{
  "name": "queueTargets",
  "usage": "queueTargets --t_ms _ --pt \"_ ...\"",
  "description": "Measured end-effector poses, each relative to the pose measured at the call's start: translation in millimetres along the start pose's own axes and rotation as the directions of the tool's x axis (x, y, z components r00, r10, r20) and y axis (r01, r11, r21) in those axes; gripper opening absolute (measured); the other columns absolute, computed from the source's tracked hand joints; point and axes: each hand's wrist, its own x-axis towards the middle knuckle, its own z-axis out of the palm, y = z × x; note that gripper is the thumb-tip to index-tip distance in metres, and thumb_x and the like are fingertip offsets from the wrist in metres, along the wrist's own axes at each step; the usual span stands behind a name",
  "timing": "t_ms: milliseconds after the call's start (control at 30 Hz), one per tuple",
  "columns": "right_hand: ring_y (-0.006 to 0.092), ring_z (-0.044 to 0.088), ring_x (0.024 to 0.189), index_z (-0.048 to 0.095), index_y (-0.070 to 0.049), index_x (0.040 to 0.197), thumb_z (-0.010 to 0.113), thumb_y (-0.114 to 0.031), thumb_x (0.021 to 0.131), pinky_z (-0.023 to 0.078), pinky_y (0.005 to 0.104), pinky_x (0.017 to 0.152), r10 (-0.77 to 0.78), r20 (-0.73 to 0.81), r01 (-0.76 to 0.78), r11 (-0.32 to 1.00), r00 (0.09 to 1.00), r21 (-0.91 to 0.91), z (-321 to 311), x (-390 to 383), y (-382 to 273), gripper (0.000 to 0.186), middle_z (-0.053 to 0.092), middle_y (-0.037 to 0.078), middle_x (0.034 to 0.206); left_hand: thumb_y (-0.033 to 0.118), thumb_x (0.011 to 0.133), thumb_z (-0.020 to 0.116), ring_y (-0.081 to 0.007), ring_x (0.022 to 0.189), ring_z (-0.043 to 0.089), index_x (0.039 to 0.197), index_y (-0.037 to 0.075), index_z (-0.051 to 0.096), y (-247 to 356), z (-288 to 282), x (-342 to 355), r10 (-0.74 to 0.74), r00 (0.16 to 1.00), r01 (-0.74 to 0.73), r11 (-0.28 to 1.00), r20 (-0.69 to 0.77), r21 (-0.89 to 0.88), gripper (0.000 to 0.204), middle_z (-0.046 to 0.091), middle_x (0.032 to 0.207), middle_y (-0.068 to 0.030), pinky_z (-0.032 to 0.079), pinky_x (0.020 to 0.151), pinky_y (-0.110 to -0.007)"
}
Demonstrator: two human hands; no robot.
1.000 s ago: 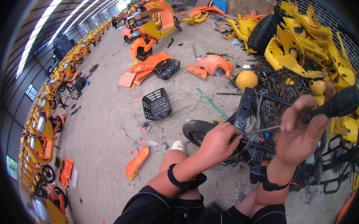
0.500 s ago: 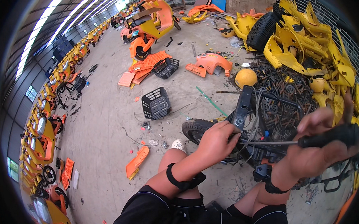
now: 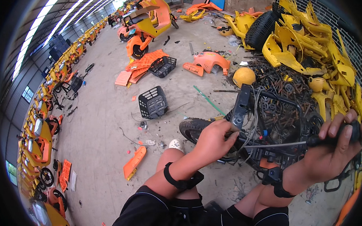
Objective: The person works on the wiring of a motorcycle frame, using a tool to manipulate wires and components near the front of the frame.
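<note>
My left hand [image 3: 215, 140] grips the black frame of a stripped scooter [image 3: 266, 125], close to its front wheel [image 3: 194, 128] and a bundle of loose wires. My right hand [image 3: 335, 148] is closed around the black handle of a long screwdriver [image 3: 311, 141]. Its thin metal shaft runs left toward the frame, with the tip close to my left hand's fingers. Both wrists wear black bands. My knees and a white shoe [image 3: 175, 144] show below.
Yellow body panels [image 3: 307, 47] and a black tyre [image 3: 262, 26] are heaped at the right. Black baskets [image 3: 153, 102], orange panels [image 3: 140, 68], a yellow helmet [image 3: 244, 76] and an orange strip [image 3: 134, 163] lie on the concrete floor. Rows of orange scooters [image 3: 40, 131] line the left side.
My right hand has lowered and turned the screwdriver from pointing up-right to lying level, its shaft aimed at the frame. My left hand has stayed on the frame.
</note>
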Motion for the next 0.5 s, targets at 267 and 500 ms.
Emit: queueTargets --t_ms 267,500 --pt "0.0126 0.043 0.070 0.039 0.005 0.130 0.038 -0.027 0.111 0.038 0.0252 0.055 0.014 0.206 -0.094 0.920 0.978 0.381 -38.0 14.8 -1.3 0.037 0.043 0.010 0.103 0.010 0.089 0.077 -0.0224 0.078 0.067 0.099 0.002 0.076 -4.5 -3.1 3.2 -0.018 1.000 0.018 0.997 0.001 -0.069 0.013 0.068 0.088 -0.0117 0.054 0.069 -0.033" --pt "0.0218 0.041 0.095 0.042 0.005 0.131 0.048 -0.012 0.102 0.038 0.0342 0.083 0.172 0.215 -0.247 0.884 0.961 0.397 -27.0 24.8 -15.4 0.034 0.037 0.017 0.116 0.012 0.090 0.077 -0.0251 0.077 0.066 0.102 0.003 0.076 -3.1 -4.5 2.2 0.011 1.000 -0.011 1.000 -0.009 -0.003 0.016 0.067 0.089 -0.0122 0.052 0.069 -0.035"
